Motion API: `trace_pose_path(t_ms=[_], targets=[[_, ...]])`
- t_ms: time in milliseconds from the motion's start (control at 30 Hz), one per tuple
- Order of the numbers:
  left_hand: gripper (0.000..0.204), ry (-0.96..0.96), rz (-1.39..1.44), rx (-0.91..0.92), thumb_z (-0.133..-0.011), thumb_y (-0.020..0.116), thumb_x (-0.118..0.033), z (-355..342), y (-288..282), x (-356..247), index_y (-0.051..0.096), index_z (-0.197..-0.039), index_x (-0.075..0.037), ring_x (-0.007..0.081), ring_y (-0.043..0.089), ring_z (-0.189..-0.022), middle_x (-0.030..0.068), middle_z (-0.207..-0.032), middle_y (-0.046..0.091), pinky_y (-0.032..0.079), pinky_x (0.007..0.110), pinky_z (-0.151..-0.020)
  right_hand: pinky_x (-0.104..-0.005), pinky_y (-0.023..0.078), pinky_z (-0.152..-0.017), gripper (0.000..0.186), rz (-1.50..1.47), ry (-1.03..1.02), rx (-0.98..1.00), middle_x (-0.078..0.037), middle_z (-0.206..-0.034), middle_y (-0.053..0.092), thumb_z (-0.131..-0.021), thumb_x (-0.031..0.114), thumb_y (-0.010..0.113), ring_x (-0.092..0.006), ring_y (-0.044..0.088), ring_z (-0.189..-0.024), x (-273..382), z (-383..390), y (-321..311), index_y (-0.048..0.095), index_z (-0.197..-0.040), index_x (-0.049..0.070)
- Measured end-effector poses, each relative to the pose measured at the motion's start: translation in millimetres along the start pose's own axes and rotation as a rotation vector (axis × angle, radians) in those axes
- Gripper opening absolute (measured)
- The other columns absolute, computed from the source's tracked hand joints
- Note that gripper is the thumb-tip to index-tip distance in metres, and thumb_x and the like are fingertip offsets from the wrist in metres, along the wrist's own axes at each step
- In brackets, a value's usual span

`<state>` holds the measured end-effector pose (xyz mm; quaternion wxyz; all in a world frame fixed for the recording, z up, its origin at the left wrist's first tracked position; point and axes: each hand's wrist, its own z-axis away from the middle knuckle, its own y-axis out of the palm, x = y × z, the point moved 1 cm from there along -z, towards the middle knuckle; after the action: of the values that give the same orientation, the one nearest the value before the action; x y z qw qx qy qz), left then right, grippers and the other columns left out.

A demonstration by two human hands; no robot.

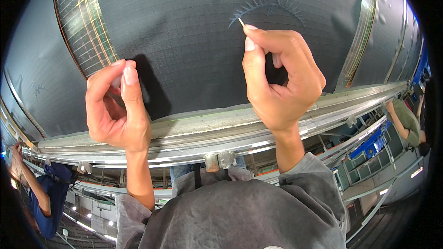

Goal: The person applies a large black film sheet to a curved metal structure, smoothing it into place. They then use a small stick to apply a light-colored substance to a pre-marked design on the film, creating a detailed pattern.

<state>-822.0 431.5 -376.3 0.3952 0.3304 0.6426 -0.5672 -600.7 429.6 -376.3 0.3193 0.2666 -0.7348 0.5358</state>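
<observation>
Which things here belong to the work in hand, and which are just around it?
In the work, apparently: right hand, thin pale stick it pinches, dark sheet, pale motif, left hand.

Just around: metal rail, blue fixture, co-worker's green sleeve.

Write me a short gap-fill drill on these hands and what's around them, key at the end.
The right hand holds the thin pale stick between index finger and ____.
The stick's tip is near the ____ end of the arched motif.
The left hand casts a dark ____ on the fabric.
The wearer's shirt is ____ in color.

Missing words: thumb; left; shadow; gray.
</observation>
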Motion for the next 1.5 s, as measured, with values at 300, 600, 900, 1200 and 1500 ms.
trace_pose_path(t_ms=[300, 600, 900, 1200, 1500], targets=[[0.018, 0.017, -0.002, 0.005, -0.091, 0.069, 0.003, -1, -1, 0, 0.066, -0.108, 0.005, 0.0142, 0.066, -0.088, 0.0138, -0.099, 0.07, 0.051, 0.024, -0.081, -0.0298, 0.05, -0.058, 0.022, 0.009, 0.001, -0.001, -0.007, -0.076, 0.069, -0.069, -0.011, 0.069, -0.0208, 0.064, -0.067, 1, -1, 0, 0.072, -0.087, 0.002], [0.018, 0.022, -0.004, 0.007, -0.091, 0.069, 0.004, -1, 0, 1, 0.066, -0.108, 0.005, 0.0146, 0.066, -0.088, 0.0141, -0.098, 0.07, 0.051, 0.024, -0.082, -0.0296, 0.05, -0.059, 0.023, 0.017, 0.015, -0.002, -0.007, -0.077, 0.069, -0.068, -0.011, 0.07, -0.0205, 0.064, -0.067, 1, -1, -1, 0.072, -0.087, 0.002], [0.017, 0.032, -0.008, 0.012, -0.091, 0.068, 0.004, -1, 0, 2, 0.066, -0.108, 0.005, 0.0143, 0.066, -0.087, 0.0139, -0.098, 0.07, 0.051, 0.024, -0.081, -0.0289, 0.049, -0.057, 0.022, 0.019, 0.011, 0.001, -0.007, -0.076, 0.069, -0.069, -0.011, 0.069, -0.02, 0.064, -0.066, 1, -2, 0, 0.072, -0.087, 0.002], [0.017, 0.053, -0.018, 0.024, -0.091, 0.068, 0.005, -2, -1, 2, 0.066, -0.108, 0.005, 0.0133, 0.066, -0.086, 0.0136, -0.098, 0.07, 0.051, 0.023, -0.079, -0.0179, 0.037, -0.052, 0.019, -0.219, 0.136, -0.153, -0.006, -0.08, 0.067, -0.082, -0.01, 0.064, -0.0039, 0.049, -0.06, 5, 0, -3, 0.07, -0.099, -0.004], [0.016, 0.048, -0.014, 0.029, -0.092, 0.066, 0.006, -2, -4, 4, 0.065, -0.108, 0.005, 0.0119, 0.064, -0.085, 0.0135, -0.097, 0.07, 0.05, 0.022, -0.078, -0.0271, 0.047, -0.06, 0.033, -0.713, 0.419, 0.149, -0.02, -0.097, 0.069, -0.089, 0.002, 0.055, -0.0154, 0.061, -0.074, 9, -22, -30, 0.062, -0.119, -0.01]])
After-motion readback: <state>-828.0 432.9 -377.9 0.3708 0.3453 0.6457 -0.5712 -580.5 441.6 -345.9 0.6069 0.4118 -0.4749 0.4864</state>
